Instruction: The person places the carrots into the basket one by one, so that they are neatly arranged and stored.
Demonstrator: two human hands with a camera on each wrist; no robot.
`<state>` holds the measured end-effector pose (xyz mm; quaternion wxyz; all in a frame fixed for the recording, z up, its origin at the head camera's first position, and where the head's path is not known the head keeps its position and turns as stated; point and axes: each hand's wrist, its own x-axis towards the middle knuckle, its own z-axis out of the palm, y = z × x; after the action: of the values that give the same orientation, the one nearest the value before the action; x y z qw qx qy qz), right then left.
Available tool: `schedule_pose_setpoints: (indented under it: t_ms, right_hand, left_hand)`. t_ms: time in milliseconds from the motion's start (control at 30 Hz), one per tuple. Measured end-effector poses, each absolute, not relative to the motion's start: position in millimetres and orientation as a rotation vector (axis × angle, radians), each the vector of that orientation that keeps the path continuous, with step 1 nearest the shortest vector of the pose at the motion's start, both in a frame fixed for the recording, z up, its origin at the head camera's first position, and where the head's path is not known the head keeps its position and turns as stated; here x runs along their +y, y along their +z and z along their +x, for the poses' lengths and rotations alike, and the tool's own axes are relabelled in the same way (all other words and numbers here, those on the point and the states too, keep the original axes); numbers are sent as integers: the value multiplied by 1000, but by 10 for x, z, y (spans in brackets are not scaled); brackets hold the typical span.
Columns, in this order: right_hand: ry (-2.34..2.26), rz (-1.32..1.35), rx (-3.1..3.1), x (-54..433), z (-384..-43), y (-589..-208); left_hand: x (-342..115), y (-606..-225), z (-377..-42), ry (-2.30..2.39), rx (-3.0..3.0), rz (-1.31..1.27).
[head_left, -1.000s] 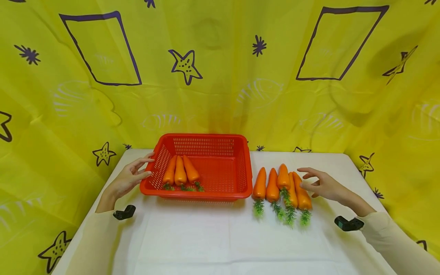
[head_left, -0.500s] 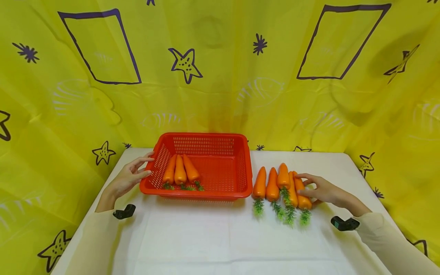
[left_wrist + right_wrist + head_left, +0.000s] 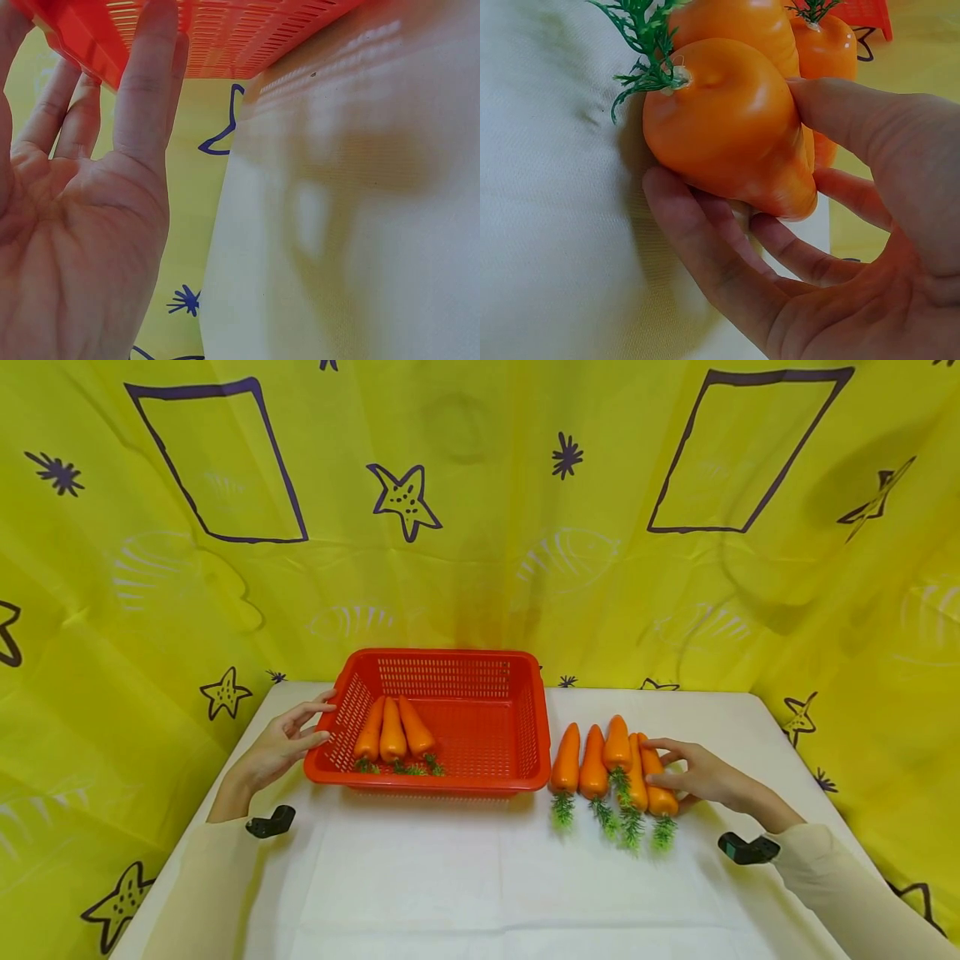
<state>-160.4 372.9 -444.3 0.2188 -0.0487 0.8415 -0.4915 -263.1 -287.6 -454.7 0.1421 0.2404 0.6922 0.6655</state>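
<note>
My left hand (image 3: 276,747) touches the left rim of a red plastic basket (image 3: 442,782), its fingers extended. From the left wrist view, those fingers (image 3: 144,90) lie along the slotted basket wall (image 3: 217,37). Inside the basket, three orange carrots (image 3: 392,735) with green tops lie at the left. To the right of it, my right hand (image 3: 705,777) holds the rightmost carrot (image 3: 662,800) of a group on the table. In the right wrist view the thumb is on one side of this carrot (image 3: 720,120), and the fingers curl round the other.
Several more carrots (image 3: 567,760) lie side by side between the basket and my right hand, green tops toward me. A white cloth (image 3: 420,877) covers the table. Yellow patterned curtain (image 3: 480,568) hangs close behind and along both sides.
My right hand has come in left and slightly down onto the rightmost carrot, its fingers now round it. The left hand and the basket stay where they were.
</note>
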Motion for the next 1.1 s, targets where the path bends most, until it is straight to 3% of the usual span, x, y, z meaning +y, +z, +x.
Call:
schedule_pose_setpoints:
  t_ms: [600, 1100]
  right_hand:
    - [-1318, -131, 2337, 3711, -1627, -4367]
    - [-1198, -285, 2359, 3880, -1676, -3949]
  left_hand:
    - [-2868, -4519, -2606, 1918, 2016, 673]
    - [-2868, -4512, -2612, 1895, 2032, 631]
